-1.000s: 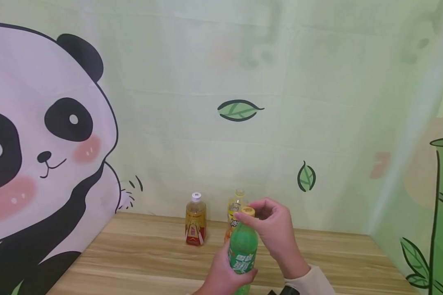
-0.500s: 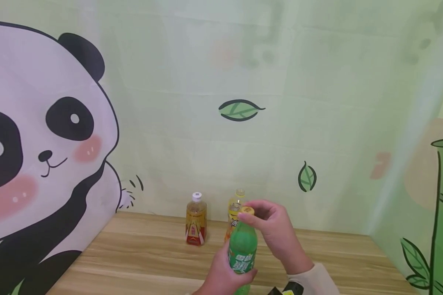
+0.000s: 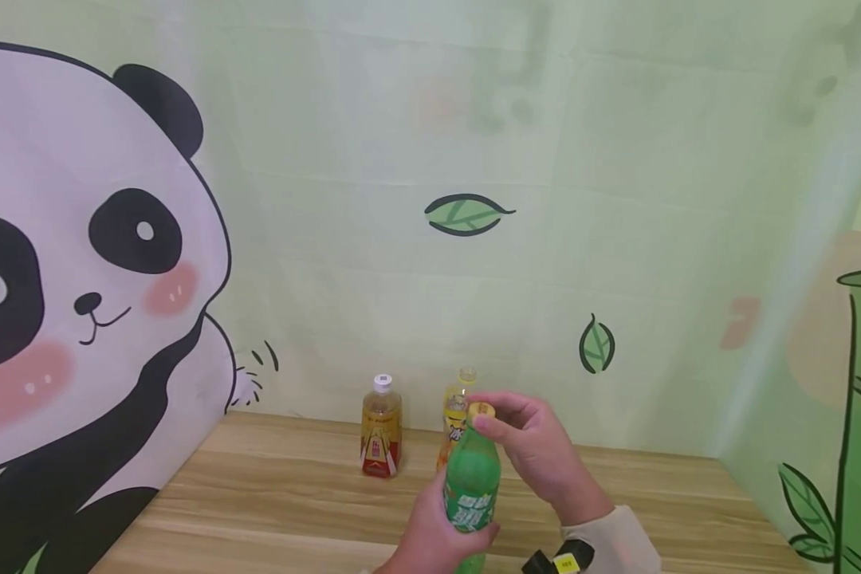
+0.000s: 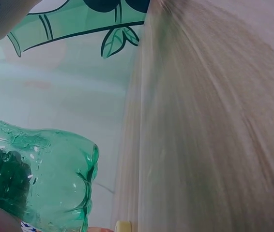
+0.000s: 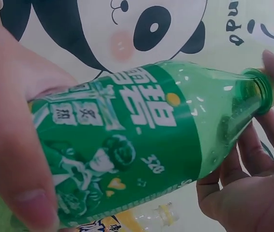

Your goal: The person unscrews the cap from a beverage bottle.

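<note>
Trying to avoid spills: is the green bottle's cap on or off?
On: the cap sits over the mouth of the bottle, pinched by the right hand. Whether it's tight, I cannot tell.

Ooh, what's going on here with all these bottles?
Someone is busy with the green bottle. Their left grip holds it around the body, and their right grip pinches the yellow cap at its mouth. The pictures don't show whether the cap is tight or loose. Behind, the brown bottle stands on the table with its white lid on. The yellow bottle, partly hidden, has no lid on.
</note>
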`<move>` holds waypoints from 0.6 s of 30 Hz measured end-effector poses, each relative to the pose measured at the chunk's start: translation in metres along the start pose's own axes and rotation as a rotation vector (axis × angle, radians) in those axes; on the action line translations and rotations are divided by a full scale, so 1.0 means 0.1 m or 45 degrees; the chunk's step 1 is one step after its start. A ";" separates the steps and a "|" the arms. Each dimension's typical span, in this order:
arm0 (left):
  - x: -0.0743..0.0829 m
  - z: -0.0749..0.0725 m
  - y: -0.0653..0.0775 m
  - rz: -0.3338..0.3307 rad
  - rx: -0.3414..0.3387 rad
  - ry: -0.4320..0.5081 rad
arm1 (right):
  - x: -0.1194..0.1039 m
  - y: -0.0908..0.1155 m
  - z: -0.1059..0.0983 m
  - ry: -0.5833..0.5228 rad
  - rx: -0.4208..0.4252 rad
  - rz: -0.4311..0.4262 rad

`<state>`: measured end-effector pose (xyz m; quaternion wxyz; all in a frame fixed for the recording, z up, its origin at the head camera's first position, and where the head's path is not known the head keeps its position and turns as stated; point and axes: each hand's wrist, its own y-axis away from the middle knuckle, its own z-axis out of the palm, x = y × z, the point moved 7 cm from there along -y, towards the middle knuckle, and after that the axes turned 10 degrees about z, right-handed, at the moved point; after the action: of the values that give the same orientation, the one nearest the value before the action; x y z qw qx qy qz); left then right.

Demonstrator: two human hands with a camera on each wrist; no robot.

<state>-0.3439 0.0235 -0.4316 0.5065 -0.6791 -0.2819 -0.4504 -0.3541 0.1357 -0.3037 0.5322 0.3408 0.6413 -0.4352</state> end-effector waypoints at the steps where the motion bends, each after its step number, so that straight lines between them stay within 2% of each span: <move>1: 0.00 0.00 0.00 -0.014 -0.001 0.000 | -0.01 0.01 0.00 0.010 0.021 0.000; 7: 0.00 -0.02 -0.01 -0.035 0.008 -0.032 | -0.09 0.06 0.01 0.103 0.253 0.002; 13: 0.01 -0.01 -0.01 0.012 0.008 -0.042 | -0.21 0.15 0.04 0.166 0.532 -0.022; 18: 0.00 -0.01 -0.01 0.017 -0.001 -0.043 | -0.24 0.18 0.03 0.237 0.639 -0.039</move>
<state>-0.3445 0.0227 -0.4309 0.5043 -0.6886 -0.2857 -0.4357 -0.3315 0.1403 -0.2843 0.3631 0.4910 0.5646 -0.5552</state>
